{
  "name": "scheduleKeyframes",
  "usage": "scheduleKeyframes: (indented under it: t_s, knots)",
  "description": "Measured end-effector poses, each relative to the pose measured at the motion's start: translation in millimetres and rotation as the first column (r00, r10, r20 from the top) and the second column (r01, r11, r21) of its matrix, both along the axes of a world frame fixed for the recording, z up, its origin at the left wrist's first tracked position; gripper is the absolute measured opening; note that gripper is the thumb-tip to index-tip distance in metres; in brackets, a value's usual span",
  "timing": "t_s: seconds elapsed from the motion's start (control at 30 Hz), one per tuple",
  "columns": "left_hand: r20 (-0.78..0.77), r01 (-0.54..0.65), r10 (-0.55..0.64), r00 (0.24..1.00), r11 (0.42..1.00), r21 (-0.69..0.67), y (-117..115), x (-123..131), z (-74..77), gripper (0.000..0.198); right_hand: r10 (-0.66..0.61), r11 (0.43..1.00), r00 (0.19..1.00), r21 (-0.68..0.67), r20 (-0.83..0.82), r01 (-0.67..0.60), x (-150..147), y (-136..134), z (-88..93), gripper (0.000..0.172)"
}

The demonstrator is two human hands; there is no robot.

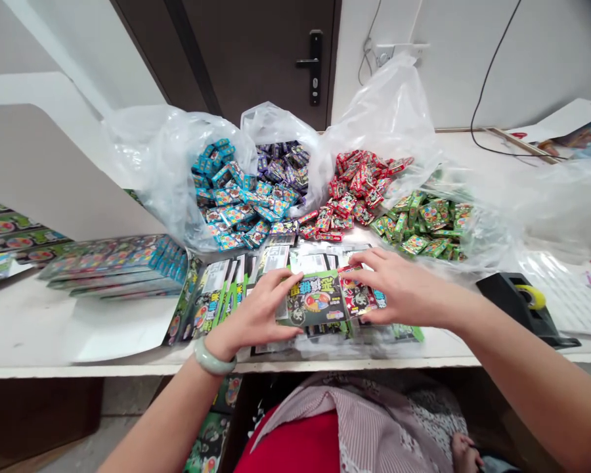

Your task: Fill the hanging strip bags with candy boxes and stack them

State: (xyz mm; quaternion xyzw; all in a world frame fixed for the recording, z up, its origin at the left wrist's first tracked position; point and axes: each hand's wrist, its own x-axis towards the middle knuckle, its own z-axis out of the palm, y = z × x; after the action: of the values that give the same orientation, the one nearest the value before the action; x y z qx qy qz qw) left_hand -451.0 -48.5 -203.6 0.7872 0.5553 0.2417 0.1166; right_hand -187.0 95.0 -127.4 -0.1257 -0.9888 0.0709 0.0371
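My left hand (pixel 256 315) grips the left edge of a dark green printed packet (pixel 315 301), fingers curled round it. My right hand (pixel 404 289) holds the packet's right end together with small red and blue candy packs (pixel 357 295), fingers pinched on them. Both hands hover just over a spread of flat packets (pixel 226 289) on the white table (pixel 39 328). Behind them lie heaps of small packs: blue (pixel 231 203), purple (pixel 280 164), red (pixel 354 190) and green (pixel 423 223), spilling from clear plastic bags.
A stack of flat printed boxes (pixel 118 263) sits at the left, more printed sheets (pixel 10 230) further left. A black tape dispenser (pixel 522 302) stands at the right. A dark door (pixel 256 52) and a cable (pixel 487 85) are behind the table.
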Motion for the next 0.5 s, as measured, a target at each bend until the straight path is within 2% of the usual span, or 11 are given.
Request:
scheduleKeyframes:
  t_s: [0.17,0.33,0.4,0.5]
  knots:
    - [0.098,0.051,-0.043,0.994,0.995,-0.082,3.3,1.7,-2.6,0.095,-0.048,0.999,0.996,0.004,-0.072,0.048,0.4,10.5,0.8,0.054]
    - [0.110,-0.037,0.042,0.993,0.998,-0.051,3.2,-2.3,-2.4,0.094,-0.155,0.987,0.966,0.017,-0.207,0.162,2.7,4.3,1.8,0.062]
    - [0.097,-0.038,0.043,0.994,0.998,-0.048,2.1,-3.8,-0.7,0.095,-0.149,0.988,0.971,0.022,-0.185,0.156,1.8,-0.1,-0.3,0.061]
    - [0.066,-0.045,0.047,0.997,0.998,-0.033,0.3,-3.8,1.0,0.095,-0.081,0.997,0.991,-0.007,-0.108,0.081,0.7,-4.6,-4.9,0.059]
